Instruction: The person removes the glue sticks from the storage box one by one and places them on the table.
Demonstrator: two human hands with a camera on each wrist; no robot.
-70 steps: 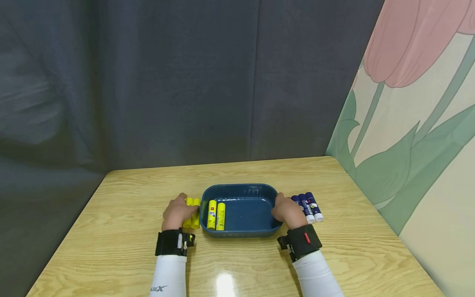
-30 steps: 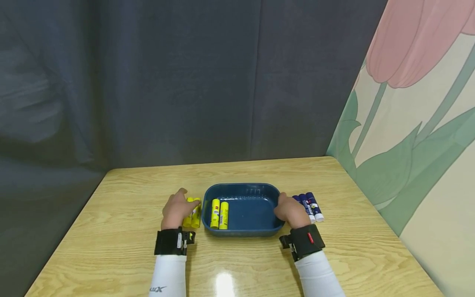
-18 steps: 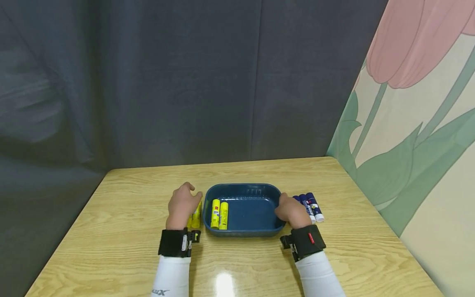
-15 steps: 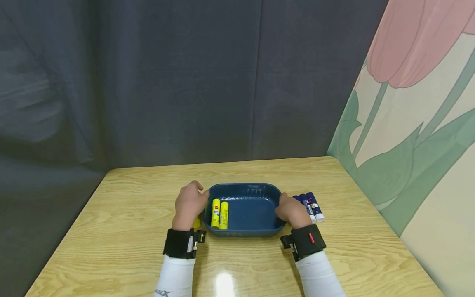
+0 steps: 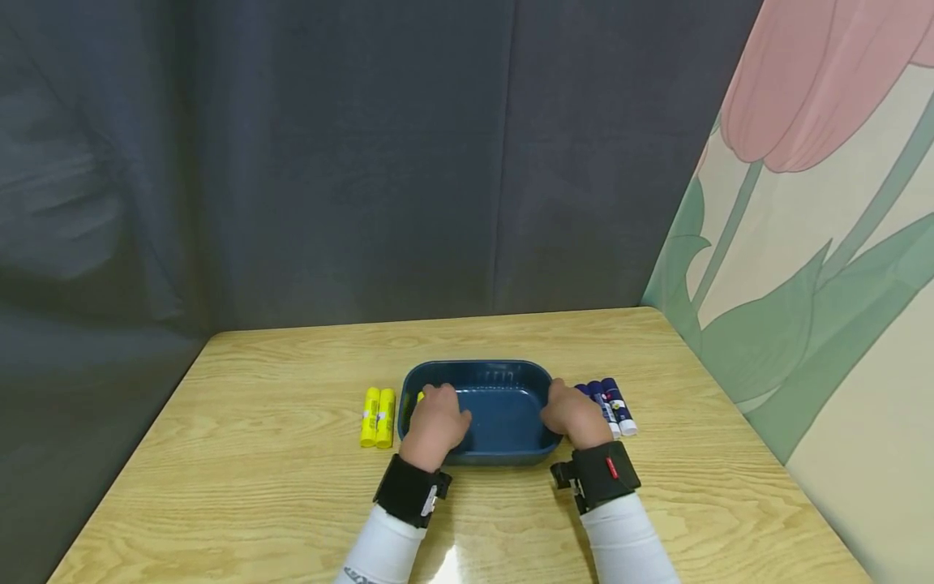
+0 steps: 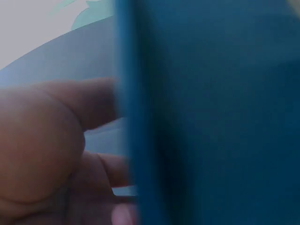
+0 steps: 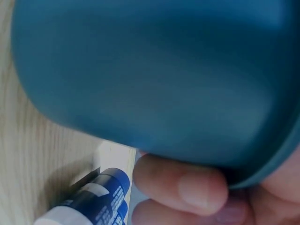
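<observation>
A dark blue rectangular dish (image 5: 503, 418) sits mid-table. My right hand (image 5: 572, 412) grips its right end; in the right wrist view its fingers (image 7: 180, 185) curl against the outer wall below the rim. My left hand (image 5: 435, 423) reaches over the dish's left part, thumb apart from the fingers. Beneath it, a yellow glue stick (image 5: 420, 397) in the dish shows only its end; the rest is hidden by the hand. In the left wrist view the dish rim (image 6: 133, 140) covers the left fingertips.
Two yellow glue sticks (image 5: 377, 418) lie side by side on the table (image 5: 263, 454), left of the dish. Three blue glue sticks with white ends (image 5: 613, 405) lie just right of the right hand. A dark curtain (image 5: 379, 162) hangs behind the table.
My left hand has moved right from the two yellow glue sticks on the table to over those in the dish. The dish shifted slightly right earlier; my right hand stays on it.
</observation>
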